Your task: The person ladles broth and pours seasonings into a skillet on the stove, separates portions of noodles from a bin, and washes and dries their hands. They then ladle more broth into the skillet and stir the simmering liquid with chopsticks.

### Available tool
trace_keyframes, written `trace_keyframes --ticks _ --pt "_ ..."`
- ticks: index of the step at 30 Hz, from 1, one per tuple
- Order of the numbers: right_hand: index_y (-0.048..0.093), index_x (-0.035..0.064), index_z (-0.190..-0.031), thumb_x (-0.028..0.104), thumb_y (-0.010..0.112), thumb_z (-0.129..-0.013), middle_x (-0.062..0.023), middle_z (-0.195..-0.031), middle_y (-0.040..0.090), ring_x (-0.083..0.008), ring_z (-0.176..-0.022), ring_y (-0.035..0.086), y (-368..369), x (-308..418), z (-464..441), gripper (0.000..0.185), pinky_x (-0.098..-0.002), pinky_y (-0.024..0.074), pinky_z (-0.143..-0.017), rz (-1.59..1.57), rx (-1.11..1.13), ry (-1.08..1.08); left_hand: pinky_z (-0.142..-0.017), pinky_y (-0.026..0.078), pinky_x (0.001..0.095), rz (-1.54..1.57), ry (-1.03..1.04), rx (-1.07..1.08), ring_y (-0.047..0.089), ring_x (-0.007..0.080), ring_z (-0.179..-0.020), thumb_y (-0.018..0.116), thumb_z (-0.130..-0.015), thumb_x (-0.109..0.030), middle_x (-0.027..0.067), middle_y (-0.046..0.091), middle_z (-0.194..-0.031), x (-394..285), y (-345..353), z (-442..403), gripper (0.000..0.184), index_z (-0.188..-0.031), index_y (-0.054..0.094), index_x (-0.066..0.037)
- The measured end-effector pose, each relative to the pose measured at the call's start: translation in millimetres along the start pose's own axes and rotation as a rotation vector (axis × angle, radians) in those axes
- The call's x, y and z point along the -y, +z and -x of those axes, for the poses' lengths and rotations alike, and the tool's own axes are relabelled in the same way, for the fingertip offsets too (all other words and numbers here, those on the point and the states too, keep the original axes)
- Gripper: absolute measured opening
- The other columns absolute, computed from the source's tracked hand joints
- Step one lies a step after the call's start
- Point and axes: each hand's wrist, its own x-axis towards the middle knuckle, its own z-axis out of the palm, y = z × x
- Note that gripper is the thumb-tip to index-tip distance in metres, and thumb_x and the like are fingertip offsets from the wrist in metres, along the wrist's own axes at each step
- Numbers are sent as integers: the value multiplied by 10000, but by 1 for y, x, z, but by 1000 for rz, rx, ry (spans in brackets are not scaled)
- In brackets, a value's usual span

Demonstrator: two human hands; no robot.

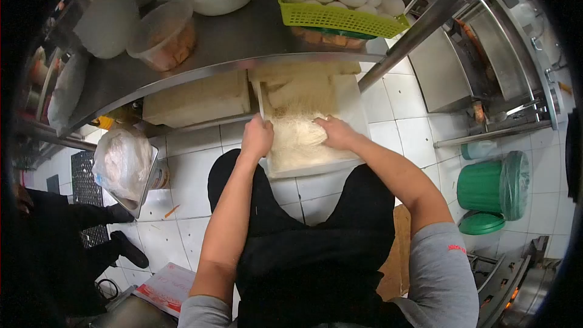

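Note:
A white bin [358, 106] stands below the steel table, holding pale yellowish, fine-stranded or crumbly stuff [297, 155]. My left hand [258, 138] is closed at the bin's left wall, its fingers wrapped over the rim. Inside the bin, my right hand [336, 132] has its fingers curled at the edge of a pale clump [306, 132]. Whether the clump is noodles or something coated in crumbs, I cannot make out. My right fingertips are partly hidden by the clump.
A steel table [231, 33] overhangs the bin, bearing a green basket of eggs [340, 15] and a plastic tub [164, 36]. At left are a bagged tray [124, 164] and another person's shoes [129, 249]. A green bucket [483, 185] stands right.

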Motion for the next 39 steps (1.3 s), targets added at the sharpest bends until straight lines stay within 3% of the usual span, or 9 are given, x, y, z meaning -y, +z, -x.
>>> trace_keyframes --ticks 2,5,12,15,18,21,24,27,39 --pt "568 95 -1351 226 774 -765 -251 -1083 681 -397 -1062 649 -24 6 7 634 -478 534 -909 65 -8 -17 -908 491 559 6 21 -19 605 544 -1031 543 -937 -167 383 642 -1040 2 0 2 302 -1096 583 86" --pt "605 87 -1330 287 763 -784 -243 -1021 703 -407 -1015 668 -39 4 3 602 -486 537 -899 214 55 6 -892 503 533 0 15 -26 625 522 -1018 537 -930 -169 362 658 -1006 1 0 4 321 -1132 597 74" --pt "588 -19 -1333 417 750 -826 -262 -1163 680 -415 -1110 639 -79 54 -16 688 -453 516 -973 179 366 226 -894 497 563 -5 -31 -20 610 541 -1010 542 -934 -182 384 641 -1028 -4 -2 5 307 -1096 580 77" --pt "570 29 -1360 458 738 -812 -273 -1384 554 -392 -1246 555 -81 25 -20 716 -427 455 -1046 -4 452 45 -893 497 565 1 -42 -5 610 541 -1011 540 -936 -188 384 640 -1033 -5 -2 5 310 -1089 576 79" --pt "519 35 -1401 317 818 -733 -264 -1444 490 -396 -1327 465 -62 -17 -15 785 -435 394 -1105 -53 177 -230 -899 496 564 -14 -30 -14 609 538 -1019 538 -938 -194 384 638 -1042 -4 -4 7 311 -1093 576 73" --pt "493 29 -1374 226 861 -666 -250 -1333 560 -405 -1307 463 -39 -30 -2 822 -447 390 -1101 -46 -133 -160 -904 494 562 -35 -23 -18 609 535 -1026 540 -939 -196 384 637 -1049 -2 0 3 321 -1110 579 73" --pt "530 -1 -1308 242 835 -699 -233 -1156 644 -430 -1124 605 -49 7 36 723 -464 476 -1004 293 -348 -171 -899 496 561 -71 -42 -1 610 536 -1022 540 -938 -192 386 638 -1043 -3 -3 4 337 -1124 581 86" --pt "608 7 -1184 246 822 -700 -213 -1093 656 -447 -1036 635 -29 29 37 581 -489 512 -924 106 -100 183 -887 502 560 -44 -12 2 615 538 -1000 539 -937 -186 386 641 -1023 -10 -5 10 340 -1120 583 97" --pt "651 50 -1136 201 734 -776 -234 -1056 635 -403 -1084 593 -91 15 43 399 -468 478 -950 -169 -205 -167 -906 492 555 -26 -5 -52 612 533 -1022 548 -930 -183 378 645 -1015 -3 -2 5 313 -1074 594 91"
